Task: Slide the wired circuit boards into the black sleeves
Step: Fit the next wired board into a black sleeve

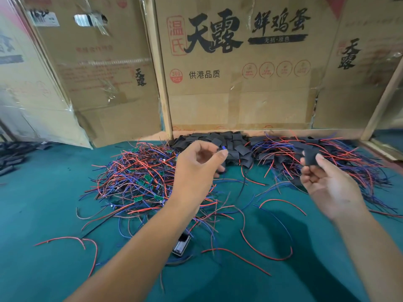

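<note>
Cardboard cartons [237, 83] stood along the back of the green felt-covered table [43, 214], the middle one printed in black with "天露", "鲜鸡蛋", "无抗·原色" and "供港品质", plus a red seal reading "温氏" and a red "360 PCS" badge; the cartons on either side repeated "天露".

At left lay a tangled heap of small green circuit boards with red and blue wires [139, 177], its loose strands trailing toward the near edge. A small black rectangular part [182, 245] sat among those strands, just beside the left forearm.

The left hand [196, 164] hovered over the heap's right edge, thumb and forefinger pinched narrowly on a blue wire end [223, 148]; whether a board hung from it could not be told.

Behind the hand, against the cartons, was a pile of flat black sleeves [231, 142].

The right hand [329, 182] held one flat black sleeve piece [310, 158] upright between thumb and curled fingers, in front of a second heap of wired pieces already in black sleeves [340, 153].
</note>
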Available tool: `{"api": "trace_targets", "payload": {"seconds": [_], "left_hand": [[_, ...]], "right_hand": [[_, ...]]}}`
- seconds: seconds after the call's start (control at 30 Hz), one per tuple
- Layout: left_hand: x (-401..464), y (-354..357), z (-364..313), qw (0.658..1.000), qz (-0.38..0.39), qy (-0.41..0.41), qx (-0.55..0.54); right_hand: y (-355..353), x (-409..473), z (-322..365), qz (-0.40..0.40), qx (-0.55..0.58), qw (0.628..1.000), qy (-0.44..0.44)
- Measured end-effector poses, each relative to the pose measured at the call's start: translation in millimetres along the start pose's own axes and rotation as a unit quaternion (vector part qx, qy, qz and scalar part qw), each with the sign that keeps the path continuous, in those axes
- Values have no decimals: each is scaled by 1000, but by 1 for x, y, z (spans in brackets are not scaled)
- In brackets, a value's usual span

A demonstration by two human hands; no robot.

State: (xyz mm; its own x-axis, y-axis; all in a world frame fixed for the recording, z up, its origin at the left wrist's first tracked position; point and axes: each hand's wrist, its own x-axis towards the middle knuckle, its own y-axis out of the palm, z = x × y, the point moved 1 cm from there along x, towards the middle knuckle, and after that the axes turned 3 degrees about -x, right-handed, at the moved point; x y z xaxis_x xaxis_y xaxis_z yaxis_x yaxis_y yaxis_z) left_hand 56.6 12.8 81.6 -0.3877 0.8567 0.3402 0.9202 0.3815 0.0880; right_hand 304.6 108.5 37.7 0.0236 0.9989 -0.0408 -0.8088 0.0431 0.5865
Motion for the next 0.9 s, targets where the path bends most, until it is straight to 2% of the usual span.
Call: {"api": "trace_targets", "payload": {"seconds": [0.1, 0.27, 0.37, 0.5, 0.6, 0.7, 0.8, 0.9], "left_hand": [[0, 15, -3, 998, 32, -22, -51], [-11, 32, 12, 986, 137, -93, -27], [-19, 29, 32, 972, 189, -104, 96], [-26, 7, 51, 912, 303, -77, 264], [-16, -23, 46, 895, 291, -29, 338], [1, -60, 37, 871, 210, 2, 443], [15, -95, 39, 811, 184, -29, 555], [19, -112, 45, 742, 218, -58, 631]], "right_hand": [[-5, 2, 3, -18, 3, 1000, -11], [-8, 2, 5, -29, 0, 999, -13], [-9, 3, 8, -36, -4, 999, -17], [-10, 4, 9, -34, -8, 999, -19], [-12, 5, 7, -29, -18, 999, -15], [-10, 5, 4, -25, -29, 999, -6], [-6, 3, 1, -21, -38, 999, -1], [-2, 0, -3, -16, -49, 999, 0]]}}
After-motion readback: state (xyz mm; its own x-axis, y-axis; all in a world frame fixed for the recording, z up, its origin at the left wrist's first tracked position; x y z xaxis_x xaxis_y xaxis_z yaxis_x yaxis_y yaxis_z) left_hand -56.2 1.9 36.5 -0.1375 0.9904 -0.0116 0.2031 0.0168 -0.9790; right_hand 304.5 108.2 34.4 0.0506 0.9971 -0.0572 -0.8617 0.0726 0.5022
